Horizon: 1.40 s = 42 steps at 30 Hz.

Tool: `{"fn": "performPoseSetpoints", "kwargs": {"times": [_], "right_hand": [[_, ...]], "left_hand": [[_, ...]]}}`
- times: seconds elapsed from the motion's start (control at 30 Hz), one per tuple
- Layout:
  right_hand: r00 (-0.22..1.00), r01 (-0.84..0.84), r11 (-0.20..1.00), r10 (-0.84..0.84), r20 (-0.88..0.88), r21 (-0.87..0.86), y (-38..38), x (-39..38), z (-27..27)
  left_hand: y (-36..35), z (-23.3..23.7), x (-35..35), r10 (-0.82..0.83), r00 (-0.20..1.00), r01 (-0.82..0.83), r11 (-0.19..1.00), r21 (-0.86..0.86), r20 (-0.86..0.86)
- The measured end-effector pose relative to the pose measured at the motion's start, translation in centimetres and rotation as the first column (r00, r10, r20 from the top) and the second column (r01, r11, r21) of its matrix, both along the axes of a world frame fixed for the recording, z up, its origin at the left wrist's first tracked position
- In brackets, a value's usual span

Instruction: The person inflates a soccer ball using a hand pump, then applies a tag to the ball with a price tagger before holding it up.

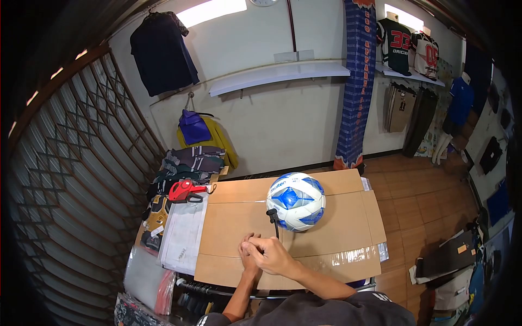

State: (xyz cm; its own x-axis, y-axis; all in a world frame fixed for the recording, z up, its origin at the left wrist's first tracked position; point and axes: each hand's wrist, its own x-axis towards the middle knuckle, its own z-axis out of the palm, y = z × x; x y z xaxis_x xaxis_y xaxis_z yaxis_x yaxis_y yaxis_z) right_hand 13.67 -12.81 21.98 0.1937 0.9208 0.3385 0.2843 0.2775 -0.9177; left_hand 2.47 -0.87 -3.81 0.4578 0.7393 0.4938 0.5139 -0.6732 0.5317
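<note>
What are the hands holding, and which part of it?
The left hand and right hand are clasped around the near end of a thin black hose that leads to the ball. The part inside their grip is hidden.

1. "molten" was printed in dark letters on the blue-and-white ball (pixel 296 201), at its 10 o'clock edge.
2. "33" stood above "ORIGIN" on the dark jersey (pixel 396 46), at 1 o'clock in the view.
3. "0" and an unclear second digit were on the white-and-red jersey (pixel 427 54), at 3 o'clock from the dark jersey.
4. The vertical lettering on the blue banner (pixel 356 81) was too small to read.
</note>
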Motion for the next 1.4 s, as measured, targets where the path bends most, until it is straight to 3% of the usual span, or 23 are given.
{"fn": "performPoseSetpoints", "kwargs": {"times": [0.1, 0.27, 0.43, 0.5, 0.57, 0.7, 0.8, 1.0, 1.1, 1.27, 1.4], "right_hand": [[0.999, 0.047, 0.997, -0.046, -0.015, 0.054, 1.4, -0.4, -3.2], [0.994, 0.113, 0.994, -0.113, 0.013, -0.006, 2.4, -1.0, -6.8], [0.991, 0.126, 0.992, -0.125, 0.054, 0.002, 2.7, -1.8, -7.4], [0.991, 0.069, 0.996, -0.061, 0.123, -0.065, 2.0, -1.6, -6.8], [0.997, 0.000, 0.998, 0.004, 0.073, -0.055, 0.7, -1.3, -4.3], [0.995, -0.097, 0.995, 0.097, 0.027, -0.017, -3.2, -0.1, 3.6], [0.997, -0.072, 0.992, 0.072, 0.004, 0.101, -2.8, -0.4, 3.2], [1.000, -0.030, 0.993, 0.031, -0.002, 0.116, 0.6, -1.7, -1.7], [1.000, 0.007, 0.997, -0.006, 0.015, -0.080, 1.6, -1.1, -2.9], [0.997, 0.073, 0.997, -0.073, -0.012, -0.001, 3.4, -1.2, -7.5], [0.987, 0.163, 0.987, -0.163, 0.006, 0.011, 2.4, -2.1, -6.8]], "left_hand": [[-0.6, 1.9, 0.0, -0.011, 0.999, 0.010, 1.000, -0.029, -0.044], [-1.2, 3.3, -0.2, -0.017, 0.999, 0.016, 1.000, -0.024, -0.031], [-1.6, 3.6, -0.3, -0.035, 0.995, 0.043, 0.995, -0.092, 0.095], [-1.4, 3.5, -0.1, -0.028, 0.994, 0.038, 0.995, -0.094, 0.103], [-0.5, 1.9, -0.1, -0.015, 0.999, 0.017, 0.998, -0.055, 0.047], [-0.9, 2.8, -0.2, 0.004, 1.000, -0.003, 0.999, 0.032, -0.023], [-1.1, 3.4, 0.0, 0.035, 0.998, -0.032, 0.998, 0.051, -0.054], [-1.3, 3.2, 0.0, -0.015, 0.999, 0.016, 1.000, -0.003, 0.046], [-1.0, 2.7, -0.2, -0.038, 0.997, 0.043, 0.997, -0.071, 0.068], [0.1, 0.0, -0.3, -0.076, 0.997, 0.078, 0.990, -0.115, 0.029], [-0.3, 1.1, -0.1, -0.044, 0.996, 0.048, 0.997, -0.059, 0.072]]}}
